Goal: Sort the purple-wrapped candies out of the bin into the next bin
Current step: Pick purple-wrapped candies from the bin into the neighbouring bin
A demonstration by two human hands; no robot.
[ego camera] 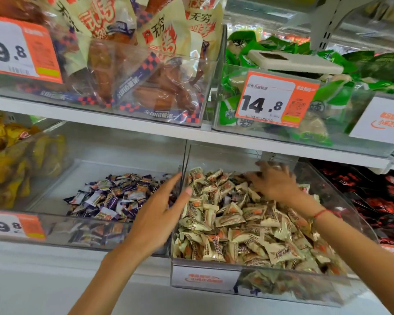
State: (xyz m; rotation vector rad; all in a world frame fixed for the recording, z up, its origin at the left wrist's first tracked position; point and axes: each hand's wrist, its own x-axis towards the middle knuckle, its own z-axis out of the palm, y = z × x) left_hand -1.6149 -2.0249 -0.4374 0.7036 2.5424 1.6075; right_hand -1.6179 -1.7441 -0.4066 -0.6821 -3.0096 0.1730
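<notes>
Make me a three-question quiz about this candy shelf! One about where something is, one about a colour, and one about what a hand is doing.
1. Where is the right hand?
A. in the bin of cream-wrapped candies
B. on the top shelf
C. on a price tag

2. What colour are the packets behind the 14.8 price tag?
A. blue
B. green
C. pink

3. What is the left hand doing?
A. squeezing a bottle
B. making a fist
C. reaching with straight fingers, holding nothing

Answers: 1 A, it lies on that pile's far end. 2 B, green packets fill that bin. 3 C, its fingers point toward the purple-wrapped candies.
</notes>
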